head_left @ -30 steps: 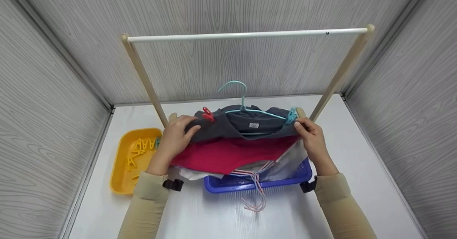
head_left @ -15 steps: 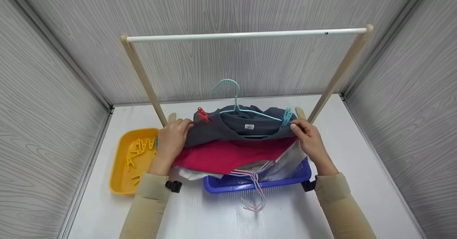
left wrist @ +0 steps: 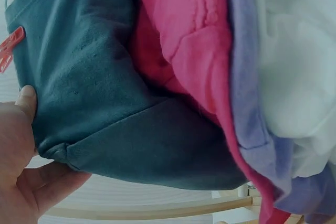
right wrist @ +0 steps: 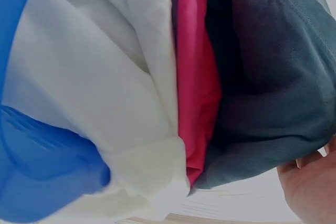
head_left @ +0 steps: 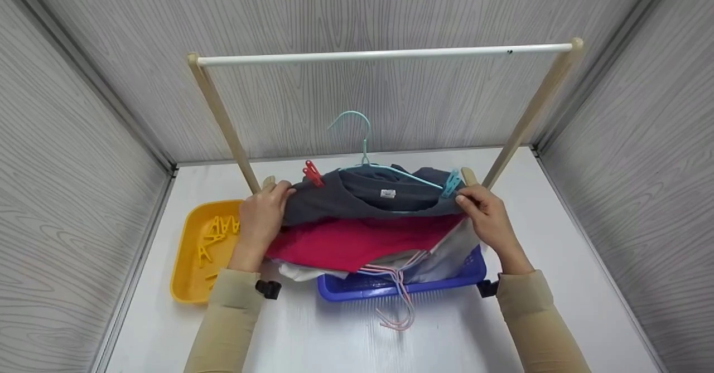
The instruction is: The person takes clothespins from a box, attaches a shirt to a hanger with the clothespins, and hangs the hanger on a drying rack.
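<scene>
A dark grey T-shirt (head_left: 318, 203) hangs on a light teal hanger (head_left: 365, 150), its neckline and white label facing up. My left hand (head_left: 261, 217) pinches the shirt's left shoulder; the left wrist view shows the thumb on top and fingers beneath the cloth. With thumb and fingers my right hand (head_left: 485, 217) grips the other shoulder, just beside a blue clothespin (head_left: 451, 183). A red clothespin (head_left: 313, 173) is clipped near the left side of the neckline. Under the shirt lies a crimson garment (head_left: 334, 245) over lilac and white clothes.
A blue basket (head_left: 362, 293) holds the clothes, with pink and white hangers (head_left: 403, 295) hooked over its front. At left stands a yellow tray (head_left: 181, 272) of yellow clothespins (head_left: 205, 253). A wooden rack with a white rail (head_left: 357, 56) rises behind.
The hanger's hook has shifted left and upward. My left hand has moved a little left, pulling the shirt's shoulder and red clothespin with it; the right hand stays nearly in place.
</scene>
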`<act>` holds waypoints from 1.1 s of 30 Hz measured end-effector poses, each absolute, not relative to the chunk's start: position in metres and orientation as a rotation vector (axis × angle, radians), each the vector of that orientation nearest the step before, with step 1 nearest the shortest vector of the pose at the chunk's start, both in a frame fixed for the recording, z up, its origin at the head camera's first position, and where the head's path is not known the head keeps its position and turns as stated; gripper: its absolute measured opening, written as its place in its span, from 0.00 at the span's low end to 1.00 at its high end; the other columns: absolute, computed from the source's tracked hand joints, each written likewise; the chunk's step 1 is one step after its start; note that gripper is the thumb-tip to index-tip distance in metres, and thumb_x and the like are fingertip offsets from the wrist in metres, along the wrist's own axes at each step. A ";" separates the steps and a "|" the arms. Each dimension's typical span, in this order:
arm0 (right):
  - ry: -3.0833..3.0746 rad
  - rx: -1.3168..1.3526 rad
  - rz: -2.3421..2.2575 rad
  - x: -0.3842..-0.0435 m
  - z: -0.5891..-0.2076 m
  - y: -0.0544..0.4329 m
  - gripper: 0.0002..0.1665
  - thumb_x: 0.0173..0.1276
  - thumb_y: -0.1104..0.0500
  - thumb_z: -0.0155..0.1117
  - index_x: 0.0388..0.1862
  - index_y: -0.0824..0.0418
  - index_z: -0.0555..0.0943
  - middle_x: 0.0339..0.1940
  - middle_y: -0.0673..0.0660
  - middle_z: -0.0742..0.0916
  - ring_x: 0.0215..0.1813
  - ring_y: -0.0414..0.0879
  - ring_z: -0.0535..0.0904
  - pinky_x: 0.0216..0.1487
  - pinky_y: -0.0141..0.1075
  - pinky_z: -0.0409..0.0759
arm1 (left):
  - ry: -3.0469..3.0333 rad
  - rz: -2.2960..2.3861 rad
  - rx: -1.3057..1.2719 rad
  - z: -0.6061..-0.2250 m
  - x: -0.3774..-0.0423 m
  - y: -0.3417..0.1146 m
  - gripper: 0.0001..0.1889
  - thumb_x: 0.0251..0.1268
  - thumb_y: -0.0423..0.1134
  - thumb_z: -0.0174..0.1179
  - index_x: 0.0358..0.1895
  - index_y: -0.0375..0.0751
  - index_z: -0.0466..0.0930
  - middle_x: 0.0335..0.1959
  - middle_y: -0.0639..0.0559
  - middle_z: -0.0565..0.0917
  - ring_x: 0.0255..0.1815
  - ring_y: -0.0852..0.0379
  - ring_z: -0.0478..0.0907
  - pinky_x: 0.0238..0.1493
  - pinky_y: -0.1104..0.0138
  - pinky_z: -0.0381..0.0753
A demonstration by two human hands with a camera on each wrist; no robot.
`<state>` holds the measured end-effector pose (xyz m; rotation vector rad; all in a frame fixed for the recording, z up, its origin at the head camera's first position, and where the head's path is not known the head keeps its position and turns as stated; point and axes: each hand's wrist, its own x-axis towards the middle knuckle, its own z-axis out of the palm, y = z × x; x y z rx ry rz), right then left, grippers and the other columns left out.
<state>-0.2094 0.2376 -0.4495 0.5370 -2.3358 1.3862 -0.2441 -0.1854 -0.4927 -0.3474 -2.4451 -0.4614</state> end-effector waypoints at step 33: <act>-2.243 0.139 1.463 -0.218 -0.430 0.265 0.10 0.74 0.68 0.55 0.45 0.77 0.80 0.32 0.55 0.81 0.31 0.38 0.74 0.33 0.27 0.74 | -2.326 -0.771 -0.455 -0.420 -0.293 -0.125 0.11 0.74 0.38 0.54 0.44 0.31 0.81 0.39 0.39 0.83 0.40 0.41 0.83 0.40 0.52 0.82</act>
